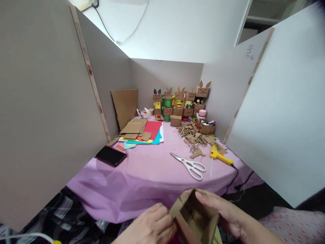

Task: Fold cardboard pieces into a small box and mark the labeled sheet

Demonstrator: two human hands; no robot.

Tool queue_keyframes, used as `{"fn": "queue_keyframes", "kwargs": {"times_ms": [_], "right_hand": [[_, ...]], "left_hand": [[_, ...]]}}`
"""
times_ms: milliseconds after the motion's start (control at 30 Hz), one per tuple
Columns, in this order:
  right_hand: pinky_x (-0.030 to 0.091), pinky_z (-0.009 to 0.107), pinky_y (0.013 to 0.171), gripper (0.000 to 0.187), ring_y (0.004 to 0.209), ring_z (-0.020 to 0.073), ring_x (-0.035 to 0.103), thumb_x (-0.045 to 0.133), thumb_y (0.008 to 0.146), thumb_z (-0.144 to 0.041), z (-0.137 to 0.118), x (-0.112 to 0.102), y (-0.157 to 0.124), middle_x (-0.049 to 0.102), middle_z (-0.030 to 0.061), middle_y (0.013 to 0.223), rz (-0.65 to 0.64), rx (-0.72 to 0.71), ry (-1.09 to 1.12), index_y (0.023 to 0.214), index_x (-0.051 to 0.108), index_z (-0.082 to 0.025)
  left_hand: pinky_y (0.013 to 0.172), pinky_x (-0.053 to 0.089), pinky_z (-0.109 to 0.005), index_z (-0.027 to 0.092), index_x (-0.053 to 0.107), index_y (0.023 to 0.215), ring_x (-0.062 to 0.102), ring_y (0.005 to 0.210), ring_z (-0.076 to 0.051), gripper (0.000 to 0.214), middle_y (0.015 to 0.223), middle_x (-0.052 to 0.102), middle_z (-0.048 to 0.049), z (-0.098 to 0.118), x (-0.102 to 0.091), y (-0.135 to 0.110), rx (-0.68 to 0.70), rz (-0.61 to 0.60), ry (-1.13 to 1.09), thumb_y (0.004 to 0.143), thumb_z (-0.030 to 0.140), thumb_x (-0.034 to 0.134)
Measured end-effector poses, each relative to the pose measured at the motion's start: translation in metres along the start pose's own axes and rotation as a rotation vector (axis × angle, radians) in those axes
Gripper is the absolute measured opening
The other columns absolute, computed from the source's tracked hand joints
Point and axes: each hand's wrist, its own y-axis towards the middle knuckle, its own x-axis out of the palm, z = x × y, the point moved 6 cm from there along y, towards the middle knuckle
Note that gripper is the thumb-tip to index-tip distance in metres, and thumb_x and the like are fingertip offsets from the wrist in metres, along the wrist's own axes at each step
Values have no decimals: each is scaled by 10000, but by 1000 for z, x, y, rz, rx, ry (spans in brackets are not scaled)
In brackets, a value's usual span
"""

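Observation:
A small open cardboard box (196,217) sits low in front of me, below the table's near edge. My left hand (152,225) is closed, its fingers pinching the box's left flap. My right hand (223,211) wraps round the box's right side, thumb along the top rim. Dark pen marks show on the inside wall of the box.
The table has a purple cloth (142,173). On it lie white-handled scissors (190,165), a yellow glue gun (219,156), cardboard scraps (193,135), coloured paper sheets (146,134), a dark phone (111,156) and a row of cardboard animal figures (181,101). Grey boards wall both sides.

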Motion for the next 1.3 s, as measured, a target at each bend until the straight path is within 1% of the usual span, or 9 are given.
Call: {"fn": "queue_keyframes", "kwargs": {"times_ms": [200, 433, 500, 600, 733, 900, 1067, 1167, 1300], "right_hand": [[400, 387, 958, 374, 991, 256, 646, 692, 756, -519, 7, -5, 3, 734, 73, 1026, 16, 31, -27, 998, 709, -236], [459, 322, 845, 281, 849, 215, 687, 676, 787, -477, 6, -1, 2, 758, 42, 860, 6, 28, 98, 905, 727, -226], [462, 327, 832, 306, 798, 215, 693, 664, 794, -483, 7, -1, 2, 758, 39, 808, 4, 31, 126, 919, 727, -211], [445, 330, 858, 328, 779, 207, 688, 672, 786, -484, 7, -3, 3, 758, 40, 823, 8, 14, 130, 931, 718, -194], [449, 315, 832, 328, 794, 189, 679, 711, 759, -467, 4, -2, 1, 758, 40, 889, 18, -23, 147, 959, 707, -206], [440, 321, 895, 420, 976, 223, 667, 764, 707, -461, -5, 3, -5, 750, 35, 989, 57, -91, 144, 1048, 685, -228], [439, 352, 941, 529, 1077, 262, 623, 816, 630, -467, -6, -2, -8, 721, 39, 1098, 141, -168, 121, 1085, 666, -243], [421, 369, 977, 557, 1115, 276, 600, 826, 607, -475, -4, -4, -7, 696, 44, 1157, 162, -174, 118, 1092, 667, -252], [417, 388, 984, 587, 1130, 295, 588, 829, 594, -482, -3, -1, -6, 666, 52, 1211, 169, -183, 85, 1110, 658, -262]], "left_hand": [[569, 392, -295, 155, 529, 749, 484, 617, -147, 335, 716, 589, -17, 0, 3, -1, -35, -19, 4, 990, 153, 296], [582, 423, -260, 164, 523, 743, 485, 619, -141, 392, 710, 593, -34, -6, 4, -11, -153, 69, -91, 1002, 187, 229], [603, 435, -256, 164, 543, 814, 498, 640, -146, 379, 735, 610, -41, -7, 7, -16, -188, 108, -134, 1003, 188, 215], [631, 442, -245, 174, 542, 916, 518, 682, -145, 254, 782, 627, -45, -13, 14, -24, -249, 249, -276, 999, 216, 306], [655, 428, -235, 207, 547, 875, 538, 725, -143, 205, 784, 625, -31, -27, 36, -36, -368, 392, -587, 971, 328, 411], [583, 382, -195, 202, 543, 796, 508, 636, -106, 211, 716, 588, 11, -35, 62, -45, -669, 339, -929, 915, 374, 515], [511, 380, -194, 202, 427, 834, 453, 550, -91, 408, 678, 529, 26, -32, 71, -38, -836, 265, -1214, 899, 603, 387], [530, 403, -207, 204, 416, 839, 472, 572, -101, 441, 704, 537, 11, -34, 69, -31, -866, 265, -1212, 909, 625, 305], [521, 361, -195, 199, 436, 722, 432, 569, -103, 395, 645, 466, 33, -36, 58, -24, -833, 274, -1002, 937, 520, 351]]}}
